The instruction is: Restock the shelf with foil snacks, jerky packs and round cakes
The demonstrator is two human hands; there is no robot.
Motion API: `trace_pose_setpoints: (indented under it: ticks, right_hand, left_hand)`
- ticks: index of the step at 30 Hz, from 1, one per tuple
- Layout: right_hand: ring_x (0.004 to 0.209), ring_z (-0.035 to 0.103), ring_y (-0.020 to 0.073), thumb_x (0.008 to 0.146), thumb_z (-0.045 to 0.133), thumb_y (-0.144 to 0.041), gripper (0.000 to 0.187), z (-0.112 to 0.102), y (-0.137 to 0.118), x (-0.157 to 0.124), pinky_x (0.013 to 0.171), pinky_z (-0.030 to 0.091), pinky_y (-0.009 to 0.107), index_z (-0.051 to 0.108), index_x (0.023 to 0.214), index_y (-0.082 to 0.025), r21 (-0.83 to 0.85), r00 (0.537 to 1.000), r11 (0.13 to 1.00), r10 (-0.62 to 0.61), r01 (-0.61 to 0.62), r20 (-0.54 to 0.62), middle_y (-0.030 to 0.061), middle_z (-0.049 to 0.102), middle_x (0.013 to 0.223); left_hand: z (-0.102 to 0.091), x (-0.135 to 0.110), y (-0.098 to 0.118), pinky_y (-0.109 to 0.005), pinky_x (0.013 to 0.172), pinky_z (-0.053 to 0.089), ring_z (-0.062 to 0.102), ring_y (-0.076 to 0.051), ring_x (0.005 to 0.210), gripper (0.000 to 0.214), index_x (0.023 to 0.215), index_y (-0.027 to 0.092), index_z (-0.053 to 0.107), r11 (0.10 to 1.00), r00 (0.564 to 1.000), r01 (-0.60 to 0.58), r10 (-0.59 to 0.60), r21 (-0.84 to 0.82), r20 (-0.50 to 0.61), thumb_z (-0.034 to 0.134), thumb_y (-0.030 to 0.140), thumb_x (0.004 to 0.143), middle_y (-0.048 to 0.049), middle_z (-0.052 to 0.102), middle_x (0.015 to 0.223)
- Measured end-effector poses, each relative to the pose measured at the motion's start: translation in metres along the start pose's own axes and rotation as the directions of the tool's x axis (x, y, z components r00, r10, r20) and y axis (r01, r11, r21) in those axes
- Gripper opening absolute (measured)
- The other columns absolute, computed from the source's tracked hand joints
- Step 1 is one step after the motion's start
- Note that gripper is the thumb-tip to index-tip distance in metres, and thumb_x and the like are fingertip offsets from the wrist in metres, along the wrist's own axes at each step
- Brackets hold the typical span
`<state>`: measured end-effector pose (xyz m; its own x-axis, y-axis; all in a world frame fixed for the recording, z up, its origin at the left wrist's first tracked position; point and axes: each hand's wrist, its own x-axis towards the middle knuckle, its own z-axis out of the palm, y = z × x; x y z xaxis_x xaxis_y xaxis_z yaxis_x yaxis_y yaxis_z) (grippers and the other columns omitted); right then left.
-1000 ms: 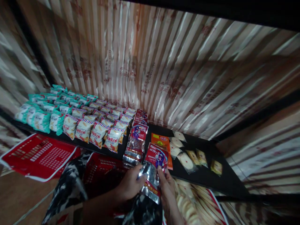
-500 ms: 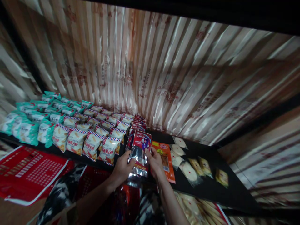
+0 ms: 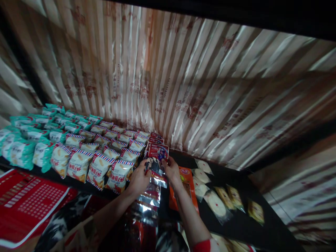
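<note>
Both my hands hold one red and silver snack packet (image 3: 156,158) over a row of like packets on the black shelf (image 3: 236,224). My left hand (image 3: 139,179) pinches its left edge, and my right hand (image 3: 172,169) grips its right edge. The packet stands against the back of the row, near the striped foil backing. More silver packets (image 3: 150,196) of the same row lie below my hands toward the shelf's front.
Left of the row lie several white and red striped bags (image 3: 99,164), then teal bags (image 3: 23,143). An orange packet (image 3: 186,185) and clear-wrapped cakes (image 3: 217,203) lie to the right. A red basket (image 3: 23,206) sits at lower left.
My hands have carried the red and silver packet up from near my body and back along the row to its far end. The view has shifted with them.
</note>
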<state>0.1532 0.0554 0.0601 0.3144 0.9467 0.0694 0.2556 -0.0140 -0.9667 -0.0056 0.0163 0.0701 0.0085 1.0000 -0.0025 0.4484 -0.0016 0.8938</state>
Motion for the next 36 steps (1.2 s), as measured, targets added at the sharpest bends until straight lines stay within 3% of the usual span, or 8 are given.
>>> trace_pose_setpoints:
  ticks: [4, 11, 15, 19, 24, 36]
  right_hand:
    - [0.073, 0.064, 0.0217, 0.069, 0.058, -0.038, 0.043, 0.006, 0.001, 0.014, 0.063, 0.047, 0.030, 0.063, 0.105, -0.016, -0.080, 0.999, 0.997, -0.024, 0.021, -0.032, 0.0070, 0.071, 0.084]
    - [0.074, 0.065, 0.0217, 0.072, 0.055, -0.035, 0.048, 0.016, -0.001, 0.033, 0.067, 0.048, 0.030, 0.055, 0.115, -0.014, -0.185, 0.994, 0.981, -0.081, 0.066, -0.073, 0.0090, 0.070, 0.088]
    - [0.080, 0.065, 0.0211, 0.075, 0.052, -0.031, 0.049, 0.021, -0.006, 0.039, 0.073, 0.047, 0.030, 0.052, 0.121, -0.015, -0.275, 0.985, 0.957, -0.128, 0.092, -0.114, 0.0081, 0.070, 0.089]
    - [0.085, 0.063, 0.0210, 0.080, 0.047, -0.031, 0.043, 0.025, -0.010, 0.040, 0.076, 0.045, 0.030, 0.054, 0.120, -0.018, -0.426, 0.977, 0.900, -0.165, 0.094, -0.134, 0.0081, 0.068, 0.099]
    - [0.089, 0.060, 0.0240, 0.084, 0.043, -0.030, 0.039, 0.030, -0.013, 0.039, 0.075, 0.043, 0.032, 0.059, 0.118, -0.018, -0.625, 0.978, 0.778, -0.173, 0.061, -0.119, 0.0107, 0.068, 0.093]
    - [0.102, 0.054, 0.0232, 0.084, 0.043, -0.026, 0.038, 0.034, 0.010, 0.047, 0.093, 0.034, 0.034, 0.060, 0.115, -0.013, -0.682, 0.946, 0.704, -0.320, 0.196, -0.058, 0.0107, 0.067, 0.101]
  left_hand:
    - [0.000, 0.009, 0.004, -0.033, 0.096, 0.041, 0.057, -0.022, 0.108, 0.047, 0.123, 0.012, 0.048, 0.996, 0.998, -0.060, 0.061, 0.068, -0.018, 0.051, 0.015, 0.077, -0.0128, 0.061, 0.115]
    - [0.000, 0.017, 0.014, -0.031, 0.095, 0.041, 0.056, -0.021, 0.106, 0.042, 0.119, 0.015, 0.054, 0.981, 0.997, -0.063, 0.071, 0.181, -0.035, 0.050, 0.015, 0.077, -0.0112, 0.058, 0.116]
    - [0.005, 0.023, 0.010, -0.035, 0.098, 0.039, 0.052, -0.023, 0.111, 0.042, 0.118, 0.011, 0.054, 0.957, 0.984, -0.136, 0.160, 0.255, -0.075, 0.049, 0.013, 0.077, -0.0135, 0.055, 0.117]
    - [0.010, 0.027, 0.004, -0.038, 0.096, 0.041, 0.052, -0.024, 0.106, 0.039, 0.115, 0.013, 0.056, 0.945, 0.973, -0.173, 0.208, 0.278, -0.101, 0.046, 0.011, 0.077, -0.0127, 0.056, 0.110]
    - [0.013, 0.026, 0.001, -0.039, 0.096, 0.040, 0.050, -0.025, 0.107, 0.039, 0.115, 0.011, 0.056, 0.925, 0.962, -0.193, 0.245, 0.328, -0.123, 0.045, 0.010, 0.078, -0.0139, 0.054, 0.111]
    - [0.020, 0.019, 0.002, -0.042, 0.100, 0.037, 0.042, -0.028, 0.115, 0.039, 0.114, 0.010, 0.057, 0.886, 0.955, -0.216, 0.278, 0.410, -0.099, 0.046, 0.010, 0.077, -0.0163, 0.049, 0.122]
